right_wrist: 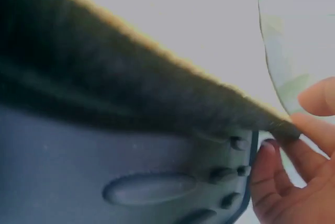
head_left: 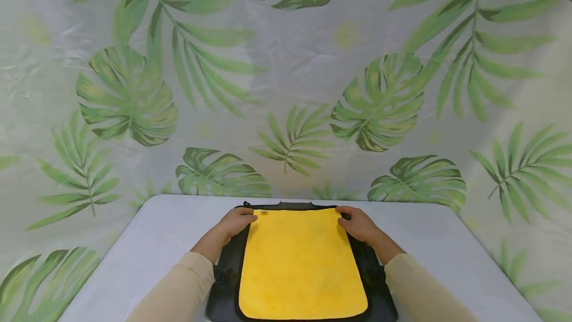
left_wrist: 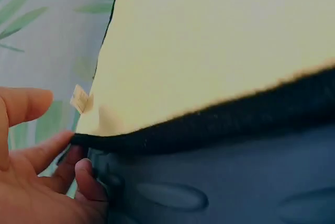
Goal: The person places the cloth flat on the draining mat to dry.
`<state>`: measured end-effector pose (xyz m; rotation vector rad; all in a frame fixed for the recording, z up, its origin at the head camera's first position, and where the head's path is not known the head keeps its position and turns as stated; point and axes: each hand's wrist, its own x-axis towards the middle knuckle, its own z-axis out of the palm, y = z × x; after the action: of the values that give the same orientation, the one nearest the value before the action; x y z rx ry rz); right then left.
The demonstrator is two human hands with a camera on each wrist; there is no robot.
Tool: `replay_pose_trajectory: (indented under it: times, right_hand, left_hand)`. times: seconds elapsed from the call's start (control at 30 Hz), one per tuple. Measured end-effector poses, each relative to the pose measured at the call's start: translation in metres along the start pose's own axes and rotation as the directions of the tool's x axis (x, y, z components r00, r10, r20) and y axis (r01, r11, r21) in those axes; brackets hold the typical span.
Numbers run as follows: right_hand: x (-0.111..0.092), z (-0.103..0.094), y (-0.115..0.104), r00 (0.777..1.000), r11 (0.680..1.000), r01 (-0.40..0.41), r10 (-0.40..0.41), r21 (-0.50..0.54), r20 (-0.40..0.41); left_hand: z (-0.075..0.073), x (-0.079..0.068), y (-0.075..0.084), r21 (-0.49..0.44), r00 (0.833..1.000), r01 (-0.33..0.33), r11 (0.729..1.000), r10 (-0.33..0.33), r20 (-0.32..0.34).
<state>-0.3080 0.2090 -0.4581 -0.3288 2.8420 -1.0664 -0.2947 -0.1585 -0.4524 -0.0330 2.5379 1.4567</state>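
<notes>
A yellow cloth (head_left: pixel 304 262) with dark edging lies spread over a black tray (head_left: pixel 223 292). At its far left corner my left hand (head_left: pixel 234 221) holds the edge. In the left wrist view that corner sits between the fingers (left_wrist: pixel 47 148), while the thumb stands apart from it. My right hand (head_left: pixel 359 223) has the far right corner, again between fingers (right_wrist: pixel 309 153) with the thumb raised away. A small pale tag (left_wrist: pixel 79 98) sticks out beside the left corner. Oval relief marks show on the tray's surface in both wrist views.
Tray and cloth are on a white table (head_left: pixel 174 227), with tabletop showing on both sides. Behind the table hangs a pale curtain (head_left: pixel 295 78) printed with green leaves. A raised tray rim (head_left: pixel 296 205) shows beyond the cloth's far edge.
</notes>
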Motion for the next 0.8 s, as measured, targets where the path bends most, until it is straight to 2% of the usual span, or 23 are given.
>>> replay_pose_trajectory:
  times: [0.1,0.2,0.3,0.37,0.43,0.6,0.7,0.8]
  right_hand:
    - [-0.001,-0.002,0.000,1.000,0.999,0.003,-0.004,-0.042,-0.016]
    - [-0.003,-0.003,0.000,0.999,0.992,0.031,-0.034,-0.120,-0.017]
    - [-0.006,-0.001,0.000,0.999,0.980,0.039,-0.040,-0.197,-0.001]
    - [-0.007,0.002,0.001,0.999,0.969,0.030,-0.026,-0.247,0.020]
    - [-0.007,0.006,0.002,1.000,0.963,0.000,0.008,-0.271,0.030]
    - [-0.010,0.013,0.001,0.999,0.949,-0.026,0.031,-0.314,0.011]
    - [-0.011,0.011,0.002,0.999,0.940,-0.041,0.041,-0.339,-0.007]
    - [-0.011,0.004,0.004,0.998,0.940,-0.068,0.061,-0.334,-0.032]
  left_hand:
    - [0.000,-0.001,-0.004,0.068,0.999,-0.027,0.997,0.029,-0.038]
    - [0.001,-0.003,-0.007,0.218,0.992,-0.082,0.972,0.100,-0.073]
    - [0.002,-0.005,-0.007,0.410,0.986,-0.125,0.903,0.158,-0.048]
    - [0.003,-0.007,-0.005,0.490,0.987,-0.128,0.862,0.157,-0.018]
    - [0.004,-0.009,-0.005,0.537,0.989,-0.127,0.834,0.148,0.005]
    - [0.004,-0.013,-0.009,0.600,0.990,-0.127,0.790,0.137,0.030]
    - [0.001,-0.013,-0.009,0.626,0.991,-0.125,0.770,0.131,0.037]
    - [-0.004,-0.014,-0.009,0.635,0.990,-0.122,0.763,0.135,0.028]
